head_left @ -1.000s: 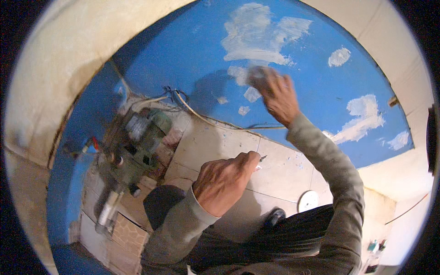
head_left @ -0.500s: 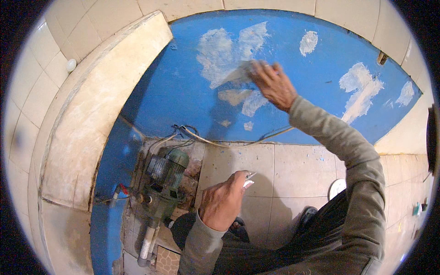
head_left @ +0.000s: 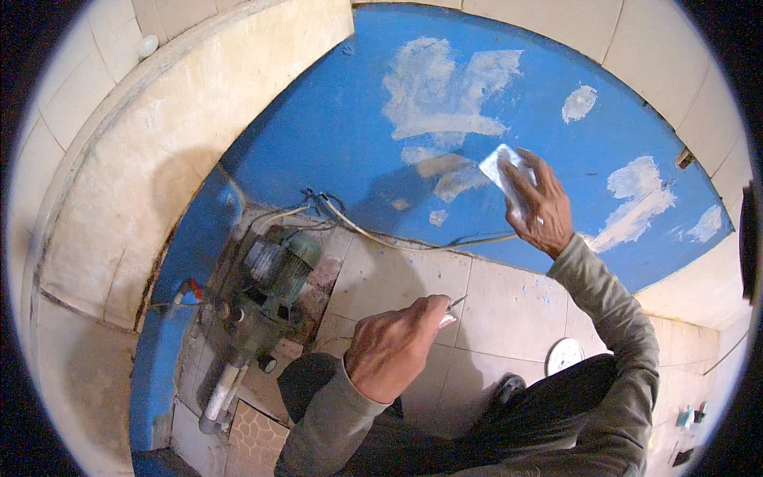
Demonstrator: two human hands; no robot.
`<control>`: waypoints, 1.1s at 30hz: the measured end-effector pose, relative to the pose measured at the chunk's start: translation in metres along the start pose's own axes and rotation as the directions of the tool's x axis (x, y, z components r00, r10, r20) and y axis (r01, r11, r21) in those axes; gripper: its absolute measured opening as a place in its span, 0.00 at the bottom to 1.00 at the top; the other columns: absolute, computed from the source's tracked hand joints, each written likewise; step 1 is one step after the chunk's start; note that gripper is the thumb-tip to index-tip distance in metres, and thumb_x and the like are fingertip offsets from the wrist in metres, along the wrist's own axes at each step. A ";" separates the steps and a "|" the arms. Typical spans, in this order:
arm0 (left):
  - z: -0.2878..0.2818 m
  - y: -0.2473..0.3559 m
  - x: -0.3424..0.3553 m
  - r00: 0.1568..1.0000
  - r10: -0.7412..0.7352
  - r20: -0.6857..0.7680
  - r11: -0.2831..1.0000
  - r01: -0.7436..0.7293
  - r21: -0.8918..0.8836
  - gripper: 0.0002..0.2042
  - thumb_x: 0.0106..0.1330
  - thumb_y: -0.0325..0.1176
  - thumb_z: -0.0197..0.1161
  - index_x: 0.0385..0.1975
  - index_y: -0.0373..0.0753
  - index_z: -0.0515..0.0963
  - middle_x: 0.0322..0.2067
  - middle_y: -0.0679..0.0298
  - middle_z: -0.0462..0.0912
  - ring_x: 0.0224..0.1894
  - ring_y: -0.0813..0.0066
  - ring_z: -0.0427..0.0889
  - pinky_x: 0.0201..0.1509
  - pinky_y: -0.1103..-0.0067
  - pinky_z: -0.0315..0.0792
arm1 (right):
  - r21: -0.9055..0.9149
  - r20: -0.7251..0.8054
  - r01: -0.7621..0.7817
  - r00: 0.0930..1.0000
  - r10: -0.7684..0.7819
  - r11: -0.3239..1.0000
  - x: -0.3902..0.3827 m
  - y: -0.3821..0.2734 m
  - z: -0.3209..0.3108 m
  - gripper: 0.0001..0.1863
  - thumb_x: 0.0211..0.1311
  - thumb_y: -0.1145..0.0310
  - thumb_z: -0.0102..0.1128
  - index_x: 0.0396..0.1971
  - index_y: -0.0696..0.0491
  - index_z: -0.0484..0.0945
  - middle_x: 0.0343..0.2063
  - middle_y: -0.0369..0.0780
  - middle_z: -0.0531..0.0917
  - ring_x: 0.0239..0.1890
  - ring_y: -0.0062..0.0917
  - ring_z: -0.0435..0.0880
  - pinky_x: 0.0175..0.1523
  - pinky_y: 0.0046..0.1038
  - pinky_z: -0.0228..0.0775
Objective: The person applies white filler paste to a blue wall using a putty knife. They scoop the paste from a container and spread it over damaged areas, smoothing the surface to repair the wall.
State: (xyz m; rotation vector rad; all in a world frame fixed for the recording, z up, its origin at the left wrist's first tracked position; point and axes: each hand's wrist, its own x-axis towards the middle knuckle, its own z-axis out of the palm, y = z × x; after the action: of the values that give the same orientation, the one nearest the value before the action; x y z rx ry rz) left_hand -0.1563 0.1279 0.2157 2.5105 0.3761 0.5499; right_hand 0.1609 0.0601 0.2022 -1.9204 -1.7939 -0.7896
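Observation:
My right hand (head_left: 544, 211) is closed on a flat, pale putty spreader (head_left: 498, 164), fingers laid along its face, in front of the blue wall (head_left: 548, 139). Left of it on the wall is a large patch of whitish putty (head_left: 429, 95), with smaller patches below it. My left hand (head_left: 393, 346) is closed, back upward, above the tiled floor. From its fingers sticks out the edge of a thin blade (head_left: 455, 304) with white putty (head_left: 447, 319) beside it; the rest of that tool is hidden in the hand.
A green water pump (head_left: 286, 266) with pipes stands on the left. A pale cable (head_left: 373, 234) runs along the wall's foot. A red-handled tap (head_left: 189, 290) is at far left, beside a cream ledge (head_left: 159, 159). A white round object (head_left: 564, 354) lies near my knee.
My right hand has come off the large putty patch and moved down and right with the spreader. The patch's lower edge shows a broad stroke. The left hand stays closed; the view has shifted.

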 end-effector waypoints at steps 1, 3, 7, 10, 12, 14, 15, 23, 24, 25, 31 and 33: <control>-0.002 0.001 0.001 1.000 0.005 0.004 1.000 -0.005 0.006 0.14 0.61 0.27 0.62 0.47 0.40 0.72 0.27 0.51 0.82 0.26 0.52 0.83 0.27 0.62 0.73 | 0.226 0.022 -0.095 0.995 0.093 0.970 0.009 -0.007 0.004 0.29 0.56 0.62 0.59 0.60 0.48 0.70 0.53 0.49 0.72 0.40 0.39 0.81 0.40 0.37 0.75; -0.007 0.000 0.000 1.000 0.021 -0.007 1.000 -0.021 -0.006 0.11 0.64 0.28 0.58 0.45 0.38 0.71 0.31 0.53 0.81 0.28 0.54 0.83 0.28 0.65 0.74 | 0.585 0.270 -0.443 0.896 0.351 0.680 0.013 -0.013 0.017 0.24 0.61 0.61 0.57 0.58 0.52 0.72 0.45 0.47 0.77 0.32 0.32 0.81 0.34 0.34 0.75; 0.001 -0.012 -0.009 0.994 -0.009 -0.105 0.996 0.000 -0.089 0.15 0.61 0.25 0.61 0.48 0.40 0.72 0.30 0.51 0.83 0.30 0.51 0.83 0.31 0.63 0.76 | 0.871 0.447 -0.485 0.720 0.531 -0.075 0.005 -0.056 0.049 0.16 0.66 0.62 0.58 0.46 0.58 0.78 0.27 0.38 0.81 0.23 0.21 0.77 0.27 0.26 0.70; -0.015 -0.008 -0.022 0.992 -0.126 -0.019 0.986 0.123 -0.112 0.14 0.61 0.26 0.61 0.48 0.40 0.74 0.34 0.50 0.83 0.34 0.52 0.84 0.35 0.65 0.77 | 0.852 0.510 -0.466 0.633 0.583 -0.240 -0.010 -0.067 0.058 0.12 0.62 0.67 0.64 0.41 0.58 0.78 0.34 0.36 0.82 0.25 0.19 0.76 0.26 0.24 0.70; -0.023 -0.009 -0.034 0.991 -0.114 -0.072 0.989 0.107 -0.103 0.16 0.60 0.24 0.62 0.49 0.38 0.74 0.36 0.51 0.83 0.33 0.53 0.84 0.35 0.65 0.77 | 0.880 0.394 -0.471 0.637 0.663 -0.071 -0.021 -0.070 0.063 0.13 0.61 0.69 0.64 0.43 0.59 0.78 0.34 0.35 0.82 0.24 0.19 0.75 0.27 0.25 0.70; -0.028 -0.011 -0.046 0.977 -0.168 -0.129 0.982 0.156 -0.102 0.15 0.60 0.26 0.62 0.48 0.38 0.75 0.37 0.52 0.83 0.34 0.54 0.84 0.38 0.66 0.77 | 0.660 0.104 -0.559 0.730 0.675 0.503 -0.030 -0.061 0.059 0.17 0.66 0.65 0.57 0.52 0.55 0.77 0.39 0.39 0.81 0.33 0.27 0.76 0.39 0.31 0.71; -0.029 -0.011 -0.052 0.961 -0.226 -0.160 0.972 0.211 -0.103 0.13 0.61 0.28 0.62 0.46 0.39 0.77 0.38 0.53 0.84 0.37 0.55 0.84 0.41 0.67 0.77 | 0.421 -0.115 -0.488 0.808 0.578 0.765 -0.026 -0.057 0.056 0.18 0.68 0.62 0.54 0.55 0.53 0.76 0.41 0.40 0.80 0.37 0.30 0.76 0.43 0.34 0.71; -0.032 -0.034 -0.091 0.952 -0.244 -0.185 0.969 0.248 -0.002 0.21 0.75 0.46 0.44 0.51 0.36 0.76 0.35 0.55 0.85 0.32 0.63 0.84 0.36 0.71 0.77 | -0.198 -0.536 -0.333 0.824 0.183 0.922 0.030 -0.029 0.050 0.29 0.59 0.69 0.54 0.63 0.38 0.71 0.57 0.42 0.72 0.56 0.40 0.71 0.59 0.42 0.63; -0.032 -0.036 -0.093 0.951 -0.235 -0.200 0.970 0.242 0.013 0.21 0.75 0.46 0.45 0.50 0.35 0.77 0.32 0.54 0.84 0.30 0.63 0.84 0.34 0.72 0.77 | -0.263 -0.545 -0.327 0.827 0.140 0.907 0.036 -0.022 0.056 0.29 0.59 0.69 0.54 0.63 0.37 0.71 0.57 0.41 0.72 0.56 0.40 0.71 0.59 0.41 0.63; -0.033 -0.036 -0.093 0.951 -0.226 -0.212 0.971 0.236 0.025 0.21 0.75 0.46 0.45 0.49 0.35 0.77 0.30 0.53 0.84 0.28 0.62 0.84 0.32 0.72 0.76 | -0.331 -0.548 -0.322 0.831 0.098 0.887 0.041 -0.013 0.059 0.30 0.58 0.69 0.54 0.63 0.36 0.71 0.57 0.41 0.72 0.57 0.39 0.70 0.59 0.40 0.62; -0.042 -0.042 -0.100 0.955 -0.282 -0.093 0.959 0.284 0.005 0.15 0.69 0.37 0.53 0.48 0.34 0.76 0.29 0.51 0.82 0.26 0.60 0.81 0.30 0.71 0.75 | -0.567 -0.373 -0.289 0.925 0.073 0.771 0.045 0.050 0.064 0.40 0.54 0.72 0.60 0.69 0.30 0.62 0.61 0.38 0.66 0.61 0.36 0.65 0.56 0.38 0.62; -0.038 -0.043 -0.103 0.952 -0.229 -0.202 0.969 0.243 0.046 0.19 0.74 0.42 0.48 0.47 0.32 0.77 0.24 0.54 0.81 0.20 0.65 0.78 0.24 0.74 0.72 | -0.579 -0.313 -0.303 0.940 0.137 0.757 0.019 0.046 0.076 0.40 0.54 0.72 0.60 0.69 0.31 0.62 0.60 0.40 0.67 0.60 0.37 0.66 0.55 0.38 0.62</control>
State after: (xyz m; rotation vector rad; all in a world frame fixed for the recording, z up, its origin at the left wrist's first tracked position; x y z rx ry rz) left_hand -0.2705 0.1420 0.1893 2.4371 0.7721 0.6985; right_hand 0.2172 0.1179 0.1602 -2.2286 -1.1903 -1.6096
